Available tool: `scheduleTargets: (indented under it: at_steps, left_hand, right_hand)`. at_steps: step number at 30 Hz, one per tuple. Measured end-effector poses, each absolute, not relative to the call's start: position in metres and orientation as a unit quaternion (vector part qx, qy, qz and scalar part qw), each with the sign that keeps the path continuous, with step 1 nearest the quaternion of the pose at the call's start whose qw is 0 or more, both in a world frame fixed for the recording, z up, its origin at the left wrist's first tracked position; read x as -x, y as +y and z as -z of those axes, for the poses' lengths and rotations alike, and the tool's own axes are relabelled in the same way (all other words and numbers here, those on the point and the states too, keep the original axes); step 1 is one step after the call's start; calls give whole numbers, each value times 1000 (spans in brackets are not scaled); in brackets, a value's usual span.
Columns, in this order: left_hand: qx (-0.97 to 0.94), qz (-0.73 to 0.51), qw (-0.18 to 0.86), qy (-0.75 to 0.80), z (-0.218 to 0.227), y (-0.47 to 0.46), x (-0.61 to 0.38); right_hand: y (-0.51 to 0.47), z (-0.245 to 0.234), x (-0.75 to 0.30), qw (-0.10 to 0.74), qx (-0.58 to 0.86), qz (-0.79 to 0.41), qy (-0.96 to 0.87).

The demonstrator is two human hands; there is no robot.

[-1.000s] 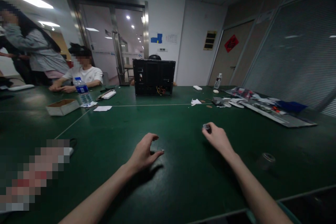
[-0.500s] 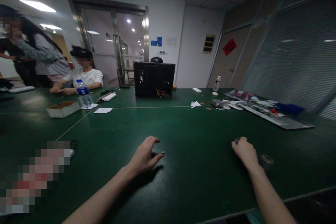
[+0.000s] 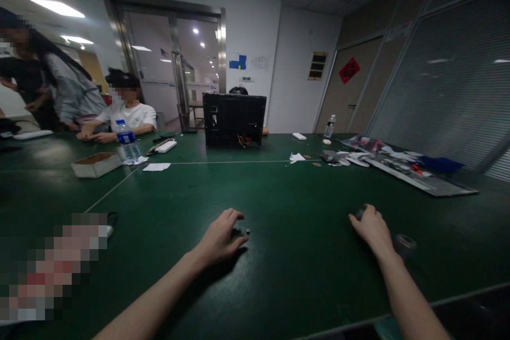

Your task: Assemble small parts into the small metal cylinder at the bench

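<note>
My left hand [image 3: 223,236] is low over the green table, thumb and forefinger apart and nothing gripped between them. Close to its fingertips stands a tiny dark piece with a light top [image 3: 247,231], too small to name. To the right, my right hand [image 3: 373,227] is curled round a small dark object [image 3: 360,213] between thumb and fingers; most of it is hidden, so its kind is unclear. Beside that wrist stands a dark round, can-like thing [image 3: 406,243] with a lighter rim, partly behind the forearm.
A black computer-case-like frame [image 3: 234,119] with loose wires stands ahead. On the left are a shallow box [image 3: 96,165], a water bottle [image 3: 127,141] and a seated person [image 3: 131,117]. Cluttered boards [image 3: 422,172] lie at right. The table's near edge [image 3: 458,300] shows at lower right.
My left thumb has drawn slightly away from the tiny piece. The fingers of my right hand have loosened a little, and more of the dark object shows.
</note>
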State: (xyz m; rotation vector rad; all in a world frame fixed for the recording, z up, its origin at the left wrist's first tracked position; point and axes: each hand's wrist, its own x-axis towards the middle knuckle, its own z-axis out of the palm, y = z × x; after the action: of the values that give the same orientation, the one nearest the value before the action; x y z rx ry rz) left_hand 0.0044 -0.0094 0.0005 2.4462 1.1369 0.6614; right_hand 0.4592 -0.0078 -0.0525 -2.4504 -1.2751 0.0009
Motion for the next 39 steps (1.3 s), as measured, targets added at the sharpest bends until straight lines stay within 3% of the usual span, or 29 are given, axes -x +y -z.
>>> scheduleTargets:
  at_steps: [6, 9, 18, 24, 32, 39]
  left_hand:
    - [-867, -223, 170, 412, -2, -11, -5]
    - [-867, -219, 177, 410, -1, -10, -5]
    - [-865, -203, 163, 429, 6, -5, -2]
    - [-866, -182, 129, 448, 7, -1, -2]
    - [-869, -169, 109, 451, 9, -2, -3]
    - [-870, -159, 111, 452, 6, -3, -4]
  right_hand:
    - [-7, 37, -434, 216, 835, 178, -474]
    - [-5, 25, -403, 212, 783, 196, -551]
    - [-1, -11, -264, 120, 503, -140, -845]
    - [18, -10, -211, 79, 384, -180, -902]
    - [16, 18, -195, 224, 411, -237, -852]
    - [18, 31, -185, 352, 361, -516, -692]
